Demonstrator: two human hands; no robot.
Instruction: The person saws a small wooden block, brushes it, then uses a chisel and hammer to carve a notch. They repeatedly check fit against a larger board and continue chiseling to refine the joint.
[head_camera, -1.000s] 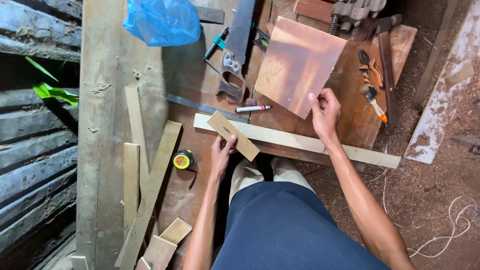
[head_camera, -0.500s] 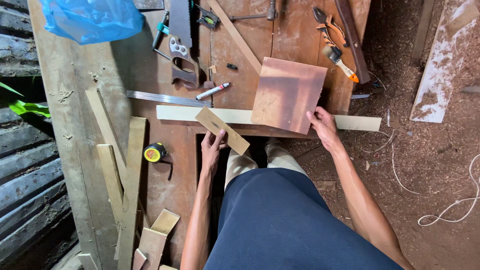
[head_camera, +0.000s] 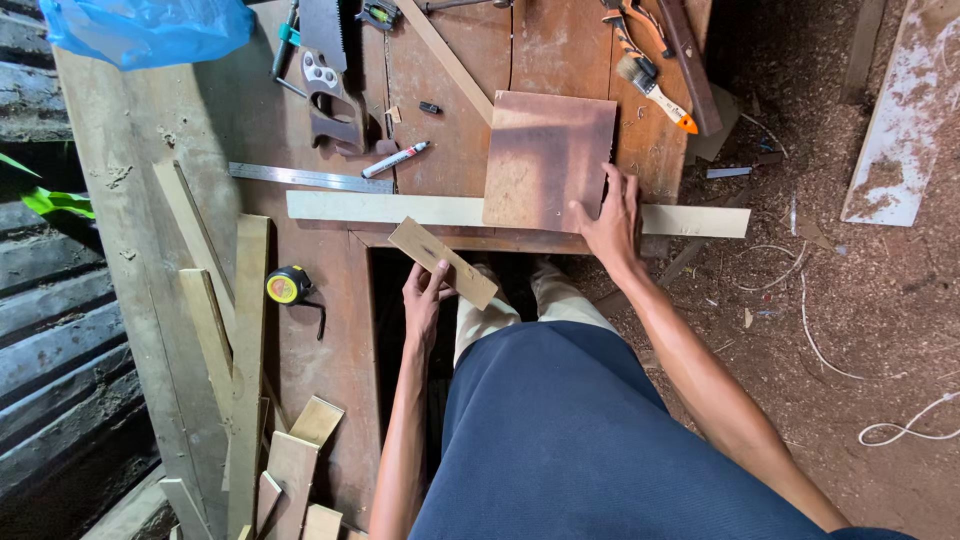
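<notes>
Two pieces of wood are in hand: the left hand (head_camera: 424, 300) grips a short flat wood offcut (head_camera: 443, 262) by its lower edge, held tilted just off the workbench (head_camera: 330, 330) edge, while the right hand (head_camera: 610, 215) lies spread, fingers flat, on the right edge of a square reddish-brown board (head_camera: 545, 160) resting across a long pale batten (head_camera: 400, 208). Both look light, stiff and dry, likely easy to pinch by their edges. Left forearm reaches straight up; right arm angles in from the right
</notes>
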